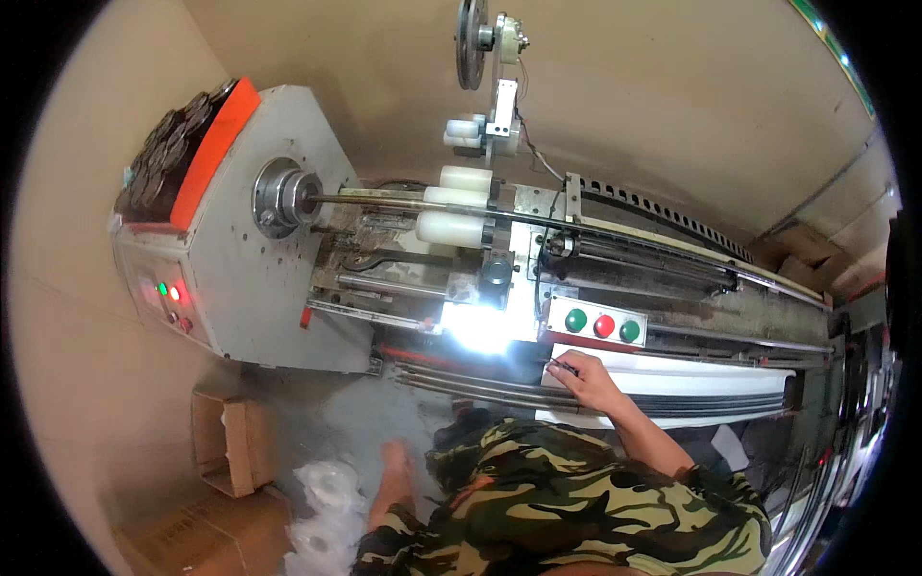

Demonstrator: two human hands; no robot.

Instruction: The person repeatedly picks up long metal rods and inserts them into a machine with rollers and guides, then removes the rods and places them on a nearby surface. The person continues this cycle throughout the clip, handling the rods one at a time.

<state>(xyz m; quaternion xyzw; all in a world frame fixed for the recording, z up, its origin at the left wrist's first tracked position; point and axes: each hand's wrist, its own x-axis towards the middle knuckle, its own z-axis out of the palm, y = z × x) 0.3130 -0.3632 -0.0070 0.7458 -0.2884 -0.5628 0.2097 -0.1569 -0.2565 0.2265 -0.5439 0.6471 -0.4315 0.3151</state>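
My right hand [591, 384] is in front of the machine, just below a control box [596, 323] with two green buttons and a red one. Its thumb and fingers are pinched on a small, thin dark piece [561, 365] whose kind I cannot make out. Beside and below that hand lie several long dark rods [480, 385], partly over a white sheet [672, 372]. My left hand [396, 456] hangs low over the floor, away from the machine; its fingers are too unclear to read. A long rod [384, 201] runs from the chuck [288, 197] past white rollers [451, 228].
A grey machine housing [259, 288] with lit buttons stands at the left. A bright lamp [477, 331] glares at the carriage. Cardboard boxes [254, 446] and clear plastic-wrapped rolls [327, 514] sit on the floor at lower left. A pulley wheel [471, 43] stands above the rollers.
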